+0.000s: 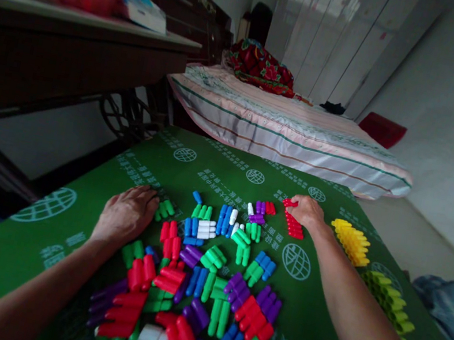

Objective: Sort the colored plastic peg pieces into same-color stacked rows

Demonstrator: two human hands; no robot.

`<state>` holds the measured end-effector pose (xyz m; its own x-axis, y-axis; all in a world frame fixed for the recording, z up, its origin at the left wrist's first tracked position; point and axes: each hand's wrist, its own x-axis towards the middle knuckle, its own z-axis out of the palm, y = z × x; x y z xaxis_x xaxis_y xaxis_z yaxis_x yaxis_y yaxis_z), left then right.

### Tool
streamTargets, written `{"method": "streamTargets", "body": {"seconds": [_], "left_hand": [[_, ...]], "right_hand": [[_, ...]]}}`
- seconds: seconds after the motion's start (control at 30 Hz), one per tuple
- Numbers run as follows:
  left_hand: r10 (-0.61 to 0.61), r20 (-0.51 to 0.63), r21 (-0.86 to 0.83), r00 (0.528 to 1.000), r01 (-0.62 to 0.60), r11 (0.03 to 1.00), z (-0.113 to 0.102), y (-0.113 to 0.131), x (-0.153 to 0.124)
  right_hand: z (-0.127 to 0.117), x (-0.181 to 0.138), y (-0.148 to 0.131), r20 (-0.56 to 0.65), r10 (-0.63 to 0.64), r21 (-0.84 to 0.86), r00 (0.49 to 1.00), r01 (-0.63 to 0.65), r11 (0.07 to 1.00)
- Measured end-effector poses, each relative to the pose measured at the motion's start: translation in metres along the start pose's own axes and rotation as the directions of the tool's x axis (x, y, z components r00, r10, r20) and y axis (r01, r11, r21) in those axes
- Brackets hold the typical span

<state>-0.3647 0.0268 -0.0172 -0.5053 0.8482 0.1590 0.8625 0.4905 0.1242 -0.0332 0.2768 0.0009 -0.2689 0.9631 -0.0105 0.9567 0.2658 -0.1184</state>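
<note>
Head view: right grip (307, 211) holds red strip (294, 227) near its far end.

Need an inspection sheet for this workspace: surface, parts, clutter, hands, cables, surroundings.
Surface: green board printed with white globes and lettering.
Job's things: red ridged plastic strip; scattered rounded plastic blocks in red, green, blue, purple, white.
Clutter: yellow ridged plastic piece and yellow-green ridged plastic piece, right side.
Left hand: palm down beside the blocks.
Right hand: gripping the red strip.
Cables: nothing seen.
Surroundings: pink-and-white striped bed; dark brown table.
</note>
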Motion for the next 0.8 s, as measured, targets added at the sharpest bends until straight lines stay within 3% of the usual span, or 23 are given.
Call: {"method": "streamTargets", "body": {"seconds": [0.37, 0.57, 0.8], "left_hand": [[0.001, 0.014, 0.001, 1.0, -0.001, 1.0, -0.002, 0.0, -0.001], [-0.001, 0.008, 0.006, 1.0, 0.001, 1.0, -0.003, 0.002, -0.001], [0.009, 0.0, 0.022, 1.0, -0.009, 1.0, 0.001, -0.002, 0.0]], "right_hand": [[-0.009, -0.012, -0.007, -0.029, -0.006, -0.022, 1.0, 0.005, 1.0], [-0.016, -0.038, -0.036, -0.071, -0.197, -0.107, 0.978, 0.189, 0.976], [-0.003, -0.034, -0.065, 0.076, -0.212, -0.152, 0.974, 0.222, 0.963]]}}
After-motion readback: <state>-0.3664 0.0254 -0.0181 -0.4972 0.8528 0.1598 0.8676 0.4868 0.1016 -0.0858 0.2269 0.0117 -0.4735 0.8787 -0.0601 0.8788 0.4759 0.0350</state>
